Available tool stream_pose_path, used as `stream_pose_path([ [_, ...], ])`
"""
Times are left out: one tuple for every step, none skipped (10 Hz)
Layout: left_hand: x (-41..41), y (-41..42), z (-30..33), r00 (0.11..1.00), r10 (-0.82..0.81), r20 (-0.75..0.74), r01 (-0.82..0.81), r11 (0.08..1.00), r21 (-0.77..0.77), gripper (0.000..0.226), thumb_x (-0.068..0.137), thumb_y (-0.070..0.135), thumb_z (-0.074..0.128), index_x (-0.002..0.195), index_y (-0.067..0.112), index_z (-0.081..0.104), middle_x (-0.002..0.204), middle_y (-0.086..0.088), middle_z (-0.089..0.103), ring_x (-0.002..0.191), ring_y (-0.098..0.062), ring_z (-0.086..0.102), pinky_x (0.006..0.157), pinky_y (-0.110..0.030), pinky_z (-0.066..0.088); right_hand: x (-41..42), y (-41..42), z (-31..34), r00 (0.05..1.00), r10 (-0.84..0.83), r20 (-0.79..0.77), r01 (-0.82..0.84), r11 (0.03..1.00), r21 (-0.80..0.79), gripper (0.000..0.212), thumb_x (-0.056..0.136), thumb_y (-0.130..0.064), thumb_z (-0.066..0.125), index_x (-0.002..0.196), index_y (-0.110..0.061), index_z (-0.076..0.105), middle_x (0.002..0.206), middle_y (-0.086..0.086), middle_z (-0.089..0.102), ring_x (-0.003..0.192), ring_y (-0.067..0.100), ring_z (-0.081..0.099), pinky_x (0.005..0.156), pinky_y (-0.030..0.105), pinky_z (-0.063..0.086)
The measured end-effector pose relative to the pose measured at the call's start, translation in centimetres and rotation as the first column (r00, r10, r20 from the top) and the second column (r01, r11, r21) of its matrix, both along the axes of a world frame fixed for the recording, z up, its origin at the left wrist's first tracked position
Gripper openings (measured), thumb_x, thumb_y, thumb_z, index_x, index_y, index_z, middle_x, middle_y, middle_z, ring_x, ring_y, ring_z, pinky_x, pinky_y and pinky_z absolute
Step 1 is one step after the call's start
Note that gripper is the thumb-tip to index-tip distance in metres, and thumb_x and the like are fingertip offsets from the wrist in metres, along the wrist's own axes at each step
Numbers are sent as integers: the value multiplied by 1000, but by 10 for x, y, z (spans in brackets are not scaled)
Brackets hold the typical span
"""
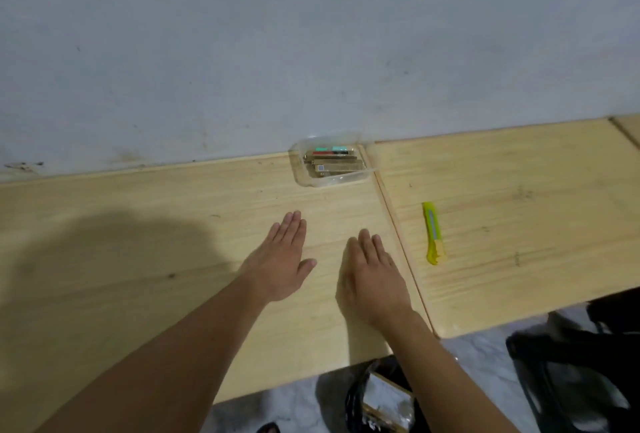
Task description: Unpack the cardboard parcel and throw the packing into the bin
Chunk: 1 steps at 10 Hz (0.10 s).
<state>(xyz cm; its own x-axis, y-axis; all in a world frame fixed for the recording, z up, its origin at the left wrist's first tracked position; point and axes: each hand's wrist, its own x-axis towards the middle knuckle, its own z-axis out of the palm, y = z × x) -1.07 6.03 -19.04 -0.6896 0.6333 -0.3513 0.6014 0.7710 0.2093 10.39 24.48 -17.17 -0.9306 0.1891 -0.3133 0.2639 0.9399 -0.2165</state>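
Observation:
My left hand [280, 259] and my right hand [374, 277] lie flat, palms down, side by side on the light wooden table [138, 242], fingers straight and holding nothing. A clear plastic tray [330, 164] with several small brown boxes in it stands against the wall beyond my fingertips. A yellow-green utility knife [433, 233] lies on the table to the right of my right hand. Below the table's near edge, a black bin bag [377, 398] holds cardboard and clear plastic packing. No closed parcel is in view.
A seam [398, 235] divides the table into two panels just right of my right hand. A grey wall [311, 34] stands behind the table. A dark bag or chair [581, 363] sits on the pale floor at the lower right.

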Motion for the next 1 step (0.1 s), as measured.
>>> stream_pose_path([
  [44,-20,33,992,-53,115,48,998,41,76,107,47,28,164,5,0,171,-10,-16,159,-22,-12,130,-34,0,56,-18,24,994,106,8,-105,993,-53,71,96,-29,45,162,-12,24,172,13,-2,160,37,13,124,46,32],
])
